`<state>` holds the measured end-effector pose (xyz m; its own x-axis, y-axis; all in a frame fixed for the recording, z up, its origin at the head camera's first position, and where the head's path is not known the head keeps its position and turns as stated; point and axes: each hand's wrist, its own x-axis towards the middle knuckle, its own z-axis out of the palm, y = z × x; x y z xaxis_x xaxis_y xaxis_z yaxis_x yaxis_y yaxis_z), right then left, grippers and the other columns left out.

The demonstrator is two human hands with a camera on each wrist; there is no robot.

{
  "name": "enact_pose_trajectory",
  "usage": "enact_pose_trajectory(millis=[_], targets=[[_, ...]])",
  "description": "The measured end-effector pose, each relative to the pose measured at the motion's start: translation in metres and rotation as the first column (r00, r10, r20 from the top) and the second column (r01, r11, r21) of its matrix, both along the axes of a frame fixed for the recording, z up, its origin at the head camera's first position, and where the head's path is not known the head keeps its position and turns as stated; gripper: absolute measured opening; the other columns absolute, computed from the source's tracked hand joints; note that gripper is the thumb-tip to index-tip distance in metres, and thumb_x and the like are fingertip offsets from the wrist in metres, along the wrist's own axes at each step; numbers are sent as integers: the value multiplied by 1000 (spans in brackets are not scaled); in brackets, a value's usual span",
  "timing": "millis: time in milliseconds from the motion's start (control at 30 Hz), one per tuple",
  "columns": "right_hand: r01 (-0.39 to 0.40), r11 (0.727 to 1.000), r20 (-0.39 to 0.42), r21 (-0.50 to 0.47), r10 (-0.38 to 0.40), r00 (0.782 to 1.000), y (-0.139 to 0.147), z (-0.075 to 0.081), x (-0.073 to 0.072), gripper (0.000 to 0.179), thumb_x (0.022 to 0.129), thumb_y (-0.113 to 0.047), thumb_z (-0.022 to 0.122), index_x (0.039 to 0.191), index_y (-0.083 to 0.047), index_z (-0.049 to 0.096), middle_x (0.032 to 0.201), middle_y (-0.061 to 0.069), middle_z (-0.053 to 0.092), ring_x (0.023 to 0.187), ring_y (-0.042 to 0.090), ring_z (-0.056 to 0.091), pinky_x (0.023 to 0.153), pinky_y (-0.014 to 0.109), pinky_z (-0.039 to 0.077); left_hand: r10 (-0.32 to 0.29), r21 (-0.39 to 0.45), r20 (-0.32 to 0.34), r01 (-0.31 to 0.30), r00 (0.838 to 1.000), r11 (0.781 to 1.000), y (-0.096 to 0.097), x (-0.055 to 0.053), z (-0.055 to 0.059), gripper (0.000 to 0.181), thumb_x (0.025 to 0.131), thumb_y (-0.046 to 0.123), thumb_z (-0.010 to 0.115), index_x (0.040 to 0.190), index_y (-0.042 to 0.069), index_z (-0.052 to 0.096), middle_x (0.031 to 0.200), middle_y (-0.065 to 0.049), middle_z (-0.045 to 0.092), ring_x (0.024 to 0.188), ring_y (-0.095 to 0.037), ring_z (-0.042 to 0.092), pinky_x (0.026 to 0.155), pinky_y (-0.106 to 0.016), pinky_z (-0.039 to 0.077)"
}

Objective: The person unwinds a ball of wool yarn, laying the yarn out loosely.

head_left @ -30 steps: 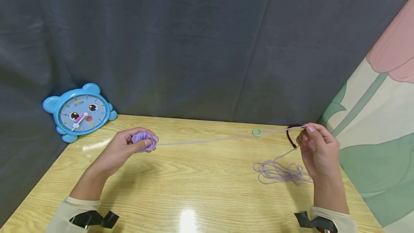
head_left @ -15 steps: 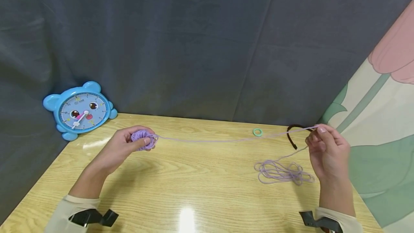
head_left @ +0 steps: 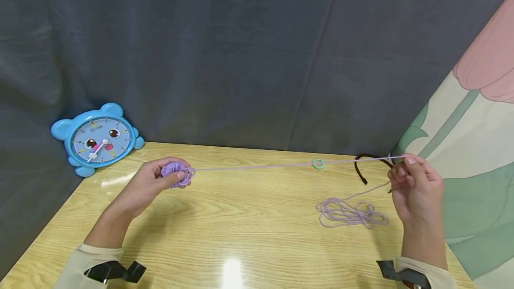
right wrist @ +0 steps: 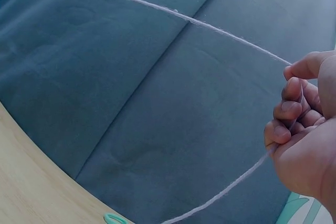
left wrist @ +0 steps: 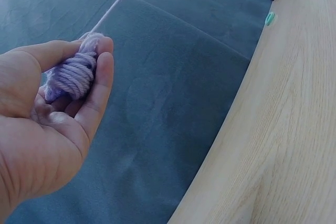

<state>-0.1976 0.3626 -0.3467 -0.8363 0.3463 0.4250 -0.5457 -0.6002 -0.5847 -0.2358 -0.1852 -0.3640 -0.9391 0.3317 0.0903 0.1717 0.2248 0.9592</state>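
A small wound ball of purple yarn [left wrist: 73, 77] sits in my left hand [head_left: 154, 182], gripped between thumb and fingers. From it a single yarn strand [head_left: 253, 167] stretches nearly straight across to my right hand [head_left: 417, 191], raised above the table's right side. There the thumb and forefinger pinch the strand, and the other fingers curl over it, as the right wrist view shows. Below that hand the yarn runs down to a loose tangle of purple yarn [head_left: 349, 213] lying on the table.
A green ring [head_left: 318, 164] lies near the wooden table's [head_left: 249, 226] back edge. Right of it is a dark brown curved band [head_left: 358, 173], partly behind my right hand. A blue bear-shaped clock [head_left: 100, 141] leans on the dark curtain [head_left: 209, 57] at the left.
My right hand has moved to the right, lengthening the strand between the hands. The strand sagged half a second ago and is straighter now. My left hand has barely moved.
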Motion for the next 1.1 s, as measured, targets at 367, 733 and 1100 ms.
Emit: enact_pose_trajectory(millis=[367,733,1100], targets=[[32,999,7,-42,-32,999,6,1,2,26,104,11,43,91,15,66,65,14,56,61,21,33,58,31,25,-5,-1,-18,5,1000,1000,-2,-1,-2,35,103,18,64,129,-6,60,104,3,72,92,-13,72,86,-30,61],[-10,991,-58,-130,2,998,17,-1,3,30,105,13,37,88,18,61,65,17,53,61,22,31,58,30,21,0,-6,-23,-1,1000,1000,-2,-1,-4,34,103,17,64,129,-5,61,104,3,72,92,-12,72,83,-26,60],[30,995,-26,-100,-32,999,23,2,8,31,105,11,37,86,16,60,65,14,51,61,22,33,60,30,15,10,-7,-18,-10,1000,1000,-2,-1,-5,32,103,18,64,127,-3,62,103,4,71,91,-11,71,82,-26,60]])
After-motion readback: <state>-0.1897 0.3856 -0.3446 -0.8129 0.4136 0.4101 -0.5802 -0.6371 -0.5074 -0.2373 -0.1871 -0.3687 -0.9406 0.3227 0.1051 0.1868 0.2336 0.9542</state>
